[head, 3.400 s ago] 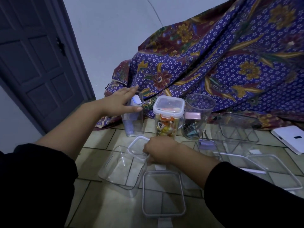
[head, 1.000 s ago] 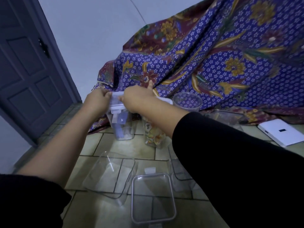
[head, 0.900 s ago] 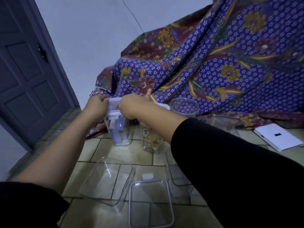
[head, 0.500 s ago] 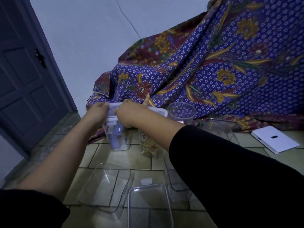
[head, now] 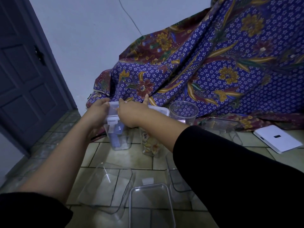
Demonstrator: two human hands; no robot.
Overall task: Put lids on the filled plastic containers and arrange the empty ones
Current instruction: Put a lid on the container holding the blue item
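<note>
- Left hand (head: 97,112) and right hand (head: 131,112) are gripping the white lid (head: 113,111) from either side, pressing it onto the tall container (head: 120,139) standing on the tiled floor (head: 118,158).
- Right forearm is hiding most of the neighbouring snack container (head: 150,147).
- Loose lid (head: 149,204) is being cut off at the bottom edge.

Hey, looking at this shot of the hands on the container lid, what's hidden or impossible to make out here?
All in the head view:
- Whether the lid is fully seated: the left hand and right hand cover its sides.
- Most of the snack container: the right forearm crosses it.
- The loose lid on the floor: cut off by the bottom edge.
- What the blue items in the lidded container are: too dim.
</note>
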